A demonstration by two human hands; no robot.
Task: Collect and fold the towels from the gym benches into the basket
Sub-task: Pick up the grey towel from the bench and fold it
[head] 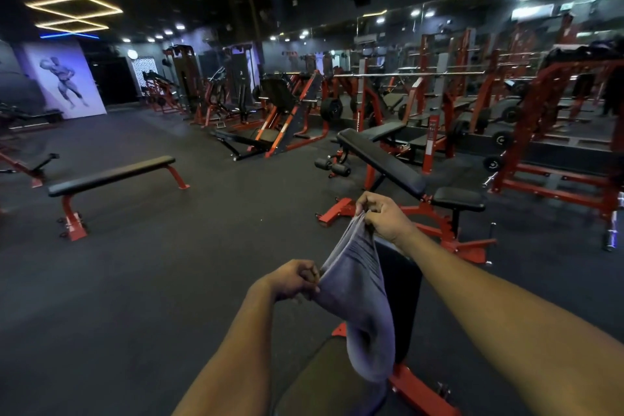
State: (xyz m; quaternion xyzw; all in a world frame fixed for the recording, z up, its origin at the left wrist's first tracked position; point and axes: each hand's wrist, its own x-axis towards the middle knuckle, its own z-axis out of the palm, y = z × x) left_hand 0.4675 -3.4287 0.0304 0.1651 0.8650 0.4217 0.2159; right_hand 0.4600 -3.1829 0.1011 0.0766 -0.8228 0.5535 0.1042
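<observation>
Our left hand [293, 280] and right hand [383, 218] each pinch top edge of grey striped cloth towel [358, 300], hanging above black padded bench [401, 280]. We judge: match corners, keep edge taut, then fold. Basket unseen.

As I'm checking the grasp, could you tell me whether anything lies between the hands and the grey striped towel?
Nothing visible: left hand and right hand both pinch the grey striped towel, hanging above a black padded bench.
</observation>
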